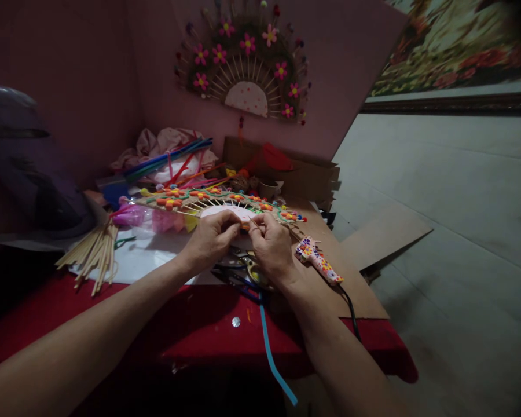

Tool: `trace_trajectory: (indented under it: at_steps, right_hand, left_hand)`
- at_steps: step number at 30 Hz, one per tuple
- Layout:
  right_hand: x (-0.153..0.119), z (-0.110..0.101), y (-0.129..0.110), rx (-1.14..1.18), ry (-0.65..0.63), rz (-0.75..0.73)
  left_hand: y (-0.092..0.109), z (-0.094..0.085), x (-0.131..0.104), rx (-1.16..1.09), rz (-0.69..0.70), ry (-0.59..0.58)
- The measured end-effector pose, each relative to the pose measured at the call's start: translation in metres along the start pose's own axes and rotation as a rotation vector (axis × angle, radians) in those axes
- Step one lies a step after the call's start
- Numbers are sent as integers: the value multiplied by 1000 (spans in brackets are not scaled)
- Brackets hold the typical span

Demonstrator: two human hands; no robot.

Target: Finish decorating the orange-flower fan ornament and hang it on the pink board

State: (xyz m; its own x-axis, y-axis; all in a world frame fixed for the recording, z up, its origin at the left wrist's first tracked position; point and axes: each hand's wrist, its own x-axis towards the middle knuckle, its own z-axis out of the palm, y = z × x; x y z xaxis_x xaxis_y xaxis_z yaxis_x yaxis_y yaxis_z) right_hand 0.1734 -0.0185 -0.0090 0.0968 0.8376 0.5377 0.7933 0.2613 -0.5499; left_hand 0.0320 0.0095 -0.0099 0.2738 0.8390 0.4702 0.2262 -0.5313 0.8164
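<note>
A small orange piece (244, 227) sits pinched between the fingertips of both hands, near the middle of the scene; its shape is too small to tell. Just beyond it lies a fan-shaped craft (217, 202), flat on the table: pale sticks radiating from a white half-disc, its green arc dotted with orange flowers.

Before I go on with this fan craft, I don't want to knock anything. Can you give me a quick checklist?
1. Left hand and right hand pinching a small orange piece: ok.
2. Fan craft lying flat on the table: ok.
3. Glue gun apart from the right hand: ok.
4. Glue gun hot or off: cannot tell.
5. Scissors under the wrists: not ok.
6. Stick bundle clear of the arms: ok.
</note>
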Motion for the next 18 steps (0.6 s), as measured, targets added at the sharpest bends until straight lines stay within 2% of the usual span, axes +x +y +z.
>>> trace_trajectory:
  at_steps: [4,7,10,14,18]
  right_hand:
    - [2,-3,0,-196,33,5]
    - [4,-5,2,-264,106,37]
    - [5,-5,3,-53,152,36]
    - [3,-1,2,333,26,-49]
    - [1,5,2,391,-22,-23]
  left_hand:
    - [0,0,0,20,4,-7]
    - [-1,-1,1,0,-9,3]
    - [-2,0,2,-42,-20,32]
    - [-3,1,4,-84,-15,64]
    - [-3,1,3,-91,-2,65]
